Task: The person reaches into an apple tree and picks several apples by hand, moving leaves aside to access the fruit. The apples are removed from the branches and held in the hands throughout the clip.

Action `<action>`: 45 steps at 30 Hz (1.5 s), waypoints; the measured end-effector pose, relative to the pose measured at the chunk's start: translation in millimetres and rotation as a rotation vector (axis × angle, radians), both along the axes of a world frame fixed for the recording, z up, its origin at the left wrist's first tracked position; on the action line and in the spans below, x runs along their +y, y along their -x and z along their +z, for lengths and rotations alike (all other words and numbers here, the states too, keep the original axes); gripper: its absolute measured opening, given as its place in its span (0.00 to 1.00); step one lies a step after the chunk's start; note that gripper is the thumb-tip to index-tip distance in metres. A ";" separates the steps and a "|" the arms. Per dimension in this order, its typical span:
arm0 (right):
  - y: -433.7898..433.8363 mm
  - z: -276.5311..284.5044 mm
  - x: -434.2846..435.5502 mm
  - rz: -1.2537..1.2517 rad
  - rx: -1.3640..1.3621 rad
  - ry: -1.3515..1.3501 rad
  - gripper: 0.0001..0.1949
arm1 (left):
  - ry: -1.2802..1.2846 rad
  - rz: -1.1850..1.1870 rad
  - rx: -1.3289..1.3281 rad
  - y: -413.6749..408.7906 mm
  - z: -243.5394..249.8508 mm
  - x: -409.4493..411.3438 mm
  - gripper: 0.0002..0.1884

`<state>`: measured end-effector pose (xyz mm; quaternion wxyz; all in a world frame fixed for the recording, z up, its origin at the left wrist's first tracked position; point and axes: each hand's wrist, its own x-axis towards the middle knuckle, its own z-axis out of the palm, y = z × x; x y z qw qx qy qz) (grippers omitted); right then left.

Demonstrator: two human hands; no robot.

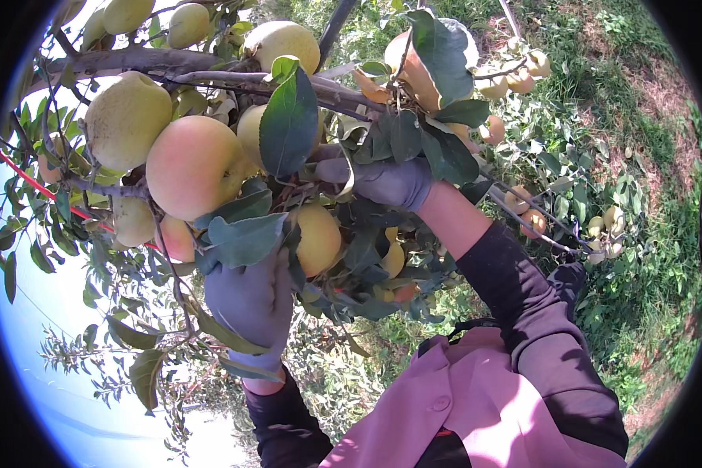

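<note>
Both my hands wear grey gloves and are among the leaves of an apple tree. My left hand (251, 298) is raised beneath a grey-green leaf (245, 237), which hides its fingertips. Just right of it hangs a yellow apple (317, 241); whether the fingers touch it cannot be seen. My right hand (389, 180) reaches leftward under the branch (327, 90), its fingers at a curled leaf and stems, partly covered by foliage. A yellow apple (251, 131) behind a large green leaf (289, 123) is close to those fingertips. A large pink-yellow apple (193, 167) hangs to the upper left.
More apples hang above, including a greenish one (128, 120) and a pale yellow one (282, 45). A red line (41, 187) crosses the left side. Thin twigs (178, 286) hang beside my left hand. Grass (637, 134) covers the ground at right.
</note>
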<state>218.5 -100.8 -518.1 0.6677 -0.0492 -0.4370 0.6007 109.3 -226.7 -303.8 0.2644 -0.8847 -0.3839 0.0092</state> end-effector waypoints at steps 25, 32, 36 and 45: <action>-11.9 3.2 -9.3 0.123 -0.061 0.074 0.25 | 0.009 0.014 -0.036 3.5 -2.4 -0.9 0.12; -10.6 57.8 -23.9 0.236 -0.327 0.177 0.24 | 0.016 0.011 -0.051 6.6 -6.8 1.6 0.13; -1.6 47.0 -13.1 0.004 -0.358 -0.066 0.25 | -0.011 -0.012 -0.034 0.8 -4.9 0.6 0.15; 3.3 42.8 3.4 0.271 -0.095 0.085 0.24 | 0.005 0.051 -0.072 10.5 -4.3 -1.9 0.20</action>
